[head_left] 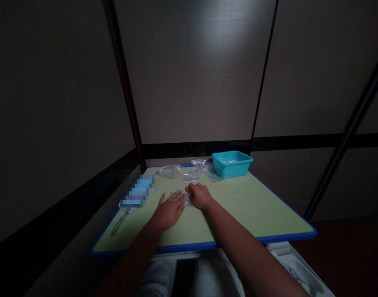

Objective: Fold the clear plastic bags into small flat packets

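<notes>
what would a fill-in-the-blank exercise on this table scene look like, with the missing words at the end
The tub stands at the far end of the table, toward the person's ____ side. The border around the tabletop is ____ in colour. The hand nearer the pixelated item is the person's ____ one.

Missing words: right; blue; left

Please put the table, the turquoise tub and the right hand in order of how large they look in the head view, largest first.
Table
Turquoise tub
Right hand
</notes>
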`<control>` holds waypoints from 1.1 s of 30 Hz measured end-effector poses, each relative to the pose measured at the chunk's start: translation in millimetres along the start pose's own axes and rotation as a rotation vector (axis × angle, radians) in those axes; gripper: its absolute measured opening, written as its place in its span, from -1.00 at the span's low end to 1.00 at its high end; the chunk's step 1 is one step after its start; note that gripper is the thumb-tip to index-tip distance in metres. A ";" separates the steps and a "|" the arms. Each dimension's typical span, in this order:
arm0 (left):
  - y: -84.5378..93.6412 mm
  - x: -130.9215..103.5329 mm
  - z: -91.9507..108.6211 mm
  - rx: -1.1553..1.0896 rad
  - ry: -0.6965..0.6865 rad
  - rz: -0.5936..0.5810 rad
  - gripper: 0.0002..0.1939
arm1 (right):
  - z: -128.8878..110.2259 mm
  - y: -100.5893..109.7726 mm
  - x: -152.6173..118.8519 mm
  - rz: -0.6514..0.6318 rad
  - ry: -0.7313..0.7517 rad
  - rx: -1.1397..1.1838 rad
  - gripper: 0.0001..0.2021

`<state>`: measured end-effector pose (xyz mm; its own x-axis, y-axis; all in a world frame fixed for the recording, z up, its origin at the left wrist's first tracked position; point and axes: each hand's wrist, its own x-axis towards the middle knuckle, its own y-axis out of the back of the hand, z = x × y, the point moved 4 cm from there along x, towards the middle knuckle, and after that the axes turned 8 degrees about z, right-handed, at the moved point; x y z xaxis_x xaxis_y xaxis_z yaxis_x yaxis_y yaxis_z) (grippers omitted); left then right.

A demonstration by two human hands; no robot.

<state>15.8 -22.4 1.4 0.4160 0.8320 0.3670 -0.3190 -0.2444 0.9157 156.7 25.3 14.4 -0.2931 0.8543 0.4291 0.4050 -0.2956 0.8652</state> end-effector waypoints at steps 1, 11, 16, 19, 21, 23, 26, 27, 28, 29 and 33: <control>-1.0 -0.2 -0.1 -0.010 -0.001 -0.015 -0.57 | 0.1 -0.1 0.1 0.000 0.000 0.001 -0.80; -6.0 0.2 -6.6 0.020 0.062 -0.022 -0.54 | 2.9 0.2 0.7 0.010 -0.040 0.011 -0.82; -5.4 0.5 -5.1 0.034 0.063 -0.044 -0.54 | 6.9 1.9 1.6 0.012 -0.086 0.011 -0.83; -3.6 0.3 -3.3 0.058 0.069 -0.065 -0.56 | 8.2 2.4 1.4 0.008 -0.101 0.018 -0.82; -2.5 0.0 -2.4 0.072 0.072 -0.074 -0.57 | 8.1 2.7 1.1 0.001 -0.106 0.023 -0.80; -1.9 -0.4 -1.8 0.079 0.067 -0.073 -0.57 | 7.7 3.1 0.8 -0.008 -0.110 0.027 -0.79; -1.9 -0.9 -1.7 0.073 0.056 -0.070 -0.57 | 7.2 4.1 0.3 -0.016 -0.119 0.026 -0.79; -2.1 -1.0 -1.8 0.070 0.054 -0.070 -0.57 | 7.3 4.4 0.3 -0.017 -0.124 0.024 -0.79; -2.3 -1.0 -1.9 0.068 0.053 -0.072 -0.57 | 7.5 4.7 0.2 -0.019 -0.129 0.021 -0.79; -2.4 -1.0 -2.1 0.066 0.052 -0.074 -0.57 | 7.8 5.0 0.2 -0.020 -0.135 0.019 -0.78; -2.2 -0.2 -2.2 0.061 0.052 -0.069 -0.57 | 9.7 5.3 0.0 -0.030 -0.155 0.006 -0.78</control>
<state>14.6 -20.9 -1.1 0.3899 0.8721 0.2956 -0.2380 -0.2147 0.9473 167.2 27.9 16.6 -0.1681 0.9185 0.3579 0.4037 -0.2671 0.8750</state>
